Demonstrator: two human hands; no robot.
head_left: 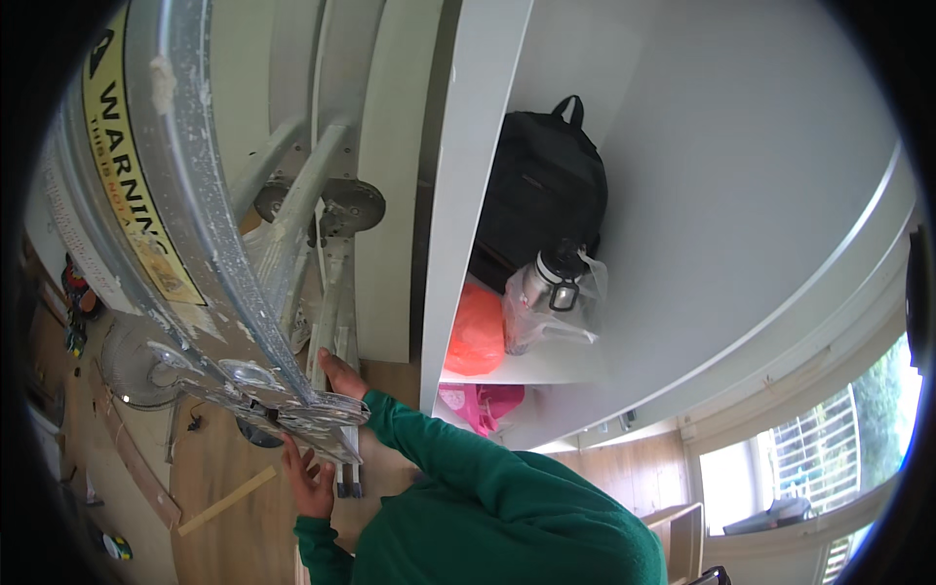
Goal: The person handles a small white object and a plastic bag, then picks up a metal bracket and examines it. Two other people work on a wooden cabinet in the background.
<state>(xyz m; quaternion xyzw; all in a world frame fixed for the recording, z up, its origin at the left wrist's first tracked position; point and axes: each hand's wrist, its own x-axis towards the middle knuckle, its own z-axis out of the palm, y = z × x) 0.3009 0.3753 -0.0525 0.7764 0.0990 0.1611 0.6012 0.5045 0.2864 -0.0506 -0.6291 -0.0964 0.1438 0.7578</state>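
Note:
A paint-splattered metal ladder (219,258) rises along the left side, with a yellow label on its rail. My right hand (343,378) is closed round the far side of its hinged end, the fingers partly hidden by the metal. Nearer to me, my left hand (310,487) grips the lower edge of that end, fingers curled up against it. Both arms wear green sleeves. Beyond my right hand are the ladder's other legs and rungs (310,185), near dark wheels (353,207).
A white cabinet (473,127) stands close on my right. Its shelf holds a black backpack (541,195), a steel bottle (548,283) in a clear bag, and an orange bag (475,331). Below is a pink bag (483,405). A fan (136,361) and a wooden strip (229,499) lie left.

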